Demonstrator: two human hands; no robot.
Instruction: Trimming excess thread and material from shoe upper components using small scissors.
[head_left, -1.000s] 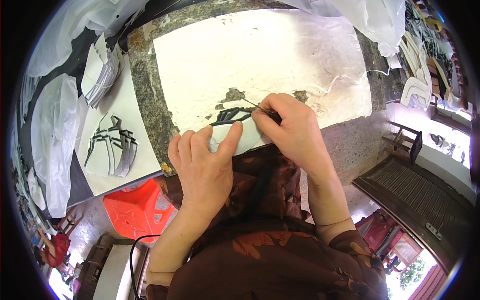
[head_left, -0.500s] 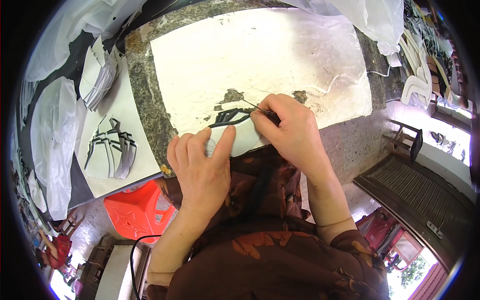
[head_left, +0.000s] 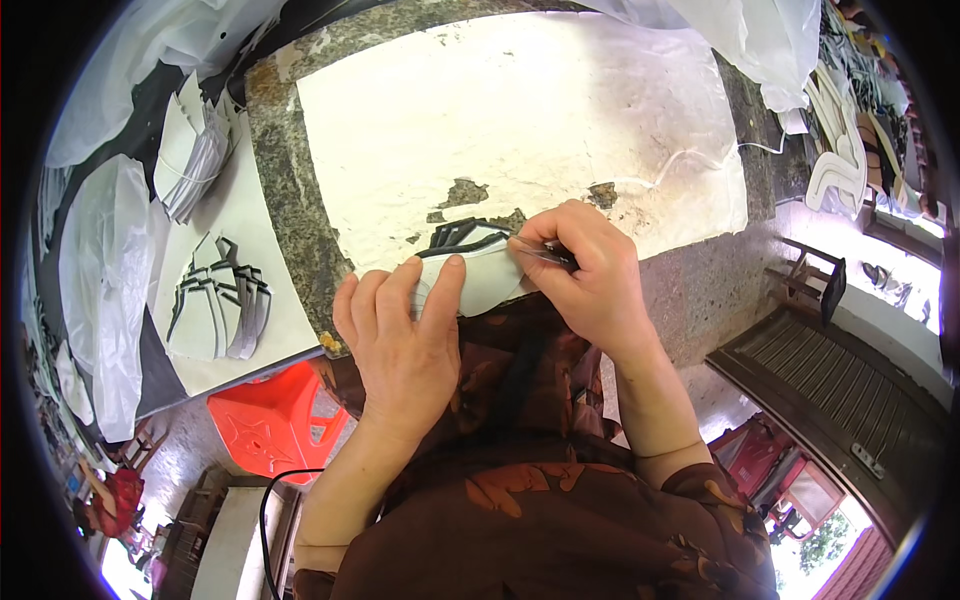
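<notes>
A pale cut piece with a black border (head_left: 482, 262) lies at the near edge of a white-coated stone slab (head_left: 520, 120). My left hand (head_left: 400, 335) presses flat on the piece's near end, fingers spread over it. My right hand (head_left: 585, 270) is closed around a thin dark tool (head_left: 545, 255), whose tip touches the piece's right side near the black edge. The part of the piece under both hands is hidden.
A board (head_left: 250, 240) to the left carries a fan of similar grey pieces with black edges (head_left: 220, 305) and a bundled stack (head_left: 195, 160). Clear plastic bags (head_left: 100, 270) lie at far left. A red stool (head_left: 275, 420) stands below. White shaped parts (head_left: 835, 165) are at right.
Both hands stay on the piece. My right hand with the tool has shifted slightly along the piece's edge; my left hand keeps pressing in nearly the same spot.
</notes>
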